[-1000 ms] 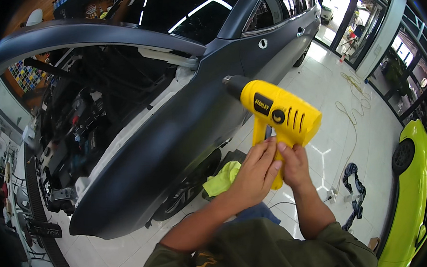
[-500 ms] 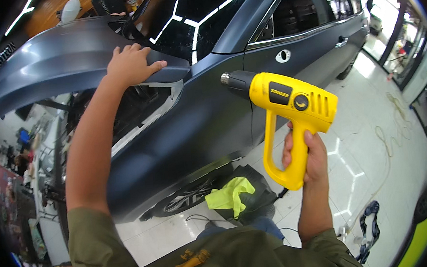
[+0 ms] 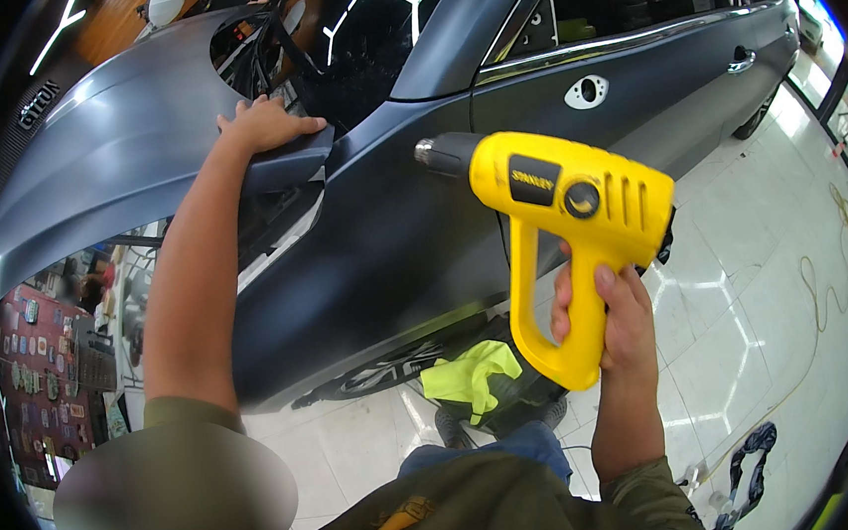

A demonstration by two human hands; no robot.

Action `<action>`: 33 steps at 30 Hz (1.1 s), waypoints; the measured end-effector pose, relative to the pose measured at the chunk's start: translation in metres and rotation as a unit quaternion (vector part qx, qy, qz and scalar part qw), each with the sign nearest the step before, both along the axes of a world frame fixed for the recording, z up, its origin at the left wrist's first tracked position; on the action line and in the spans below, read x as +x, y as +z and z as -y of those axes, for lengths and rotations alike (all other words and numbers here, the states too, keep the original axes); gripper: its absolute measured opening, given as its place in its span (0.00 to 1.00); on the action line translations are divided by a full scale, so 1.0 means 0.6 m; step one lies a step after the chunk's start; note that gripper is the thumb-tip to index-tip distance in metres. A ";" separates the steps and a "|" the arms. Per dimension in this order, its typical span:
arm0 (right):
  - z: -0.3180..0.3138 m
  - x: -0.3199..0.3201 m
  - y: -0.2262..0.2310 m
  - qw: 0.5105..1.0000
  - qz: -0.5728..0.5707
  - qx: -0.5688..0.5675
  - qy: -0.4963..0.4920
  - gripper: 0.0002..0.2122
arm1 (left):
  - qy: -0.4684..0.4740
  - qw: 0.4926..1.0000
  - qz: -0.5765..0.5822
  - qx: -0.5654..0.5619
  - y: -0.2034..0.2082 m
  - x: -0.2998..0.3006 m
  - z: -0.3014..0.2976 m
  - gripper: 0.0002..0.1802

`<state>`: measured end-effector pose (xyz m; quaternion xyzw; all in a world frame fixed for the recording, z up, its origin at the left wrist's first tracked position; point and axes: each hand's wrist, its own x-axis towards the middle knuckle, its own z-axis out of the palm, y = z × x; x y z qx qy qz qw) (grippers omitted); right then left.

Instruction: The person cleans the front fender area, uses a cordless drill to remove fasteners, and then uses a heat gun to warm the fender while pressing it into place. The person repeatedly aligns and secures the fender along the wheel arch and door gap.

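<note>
Heat gun [image 3: 577, 188], head view: yellow body, held in the air in front of the car's dark fender [image 3: 373, 249] and front door [image 3: 520, 93]. Nozzle [image 3: 445, 154] points left and slightly upward, apart from the panels.

Right hand [image 3: 607, 310]: closed around the rear grip of the looped handle, fingers passing through the loop, thumb lying along the near side. Right forearm rises almost vertically from the lower edge of the view.

Left hand [image 3: 272, 127]: palm down on the rear corner of the raised hood [image 3: 105, 141], beside the windshield [image 3: 359, 71]. Fingers are loosely spread and extended away from the body; thumb points right, toward the fender. Grip is open, with no object visible in it; contact under the palm cannot be seen. Left forearm reaches up across the hood's side edge.

Green cloth [image 3: 473, 376]: draped over a dark object near the front wheel [image 3: 378, 370].
</note>
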<state>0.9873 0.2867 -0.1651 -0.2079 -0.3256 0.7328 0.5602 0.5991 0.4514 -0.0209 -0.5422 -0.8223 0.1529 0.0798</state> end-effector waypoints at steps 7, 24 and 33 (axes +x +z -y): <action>0.029 0.054 -0.053 0.996 -0.078 -0.016 0.037 0.23 | -0.013 1.000 -0.010 -0.018 -0.014 0.006 -0.002 0.63; 0.076 0.175 -0.089 0.990 -0.127 -0.052 0.018 0.28 | -0.045 0.990 0.121 -0.054 0.022 -0.013 0.027 0.53; 0.043 0.119 -0.076 0.988 -0.143 -0.026 0.049 0.28 | -0.177 0.984 0.000 -0.006 -0.005 0.002 0.053 0.49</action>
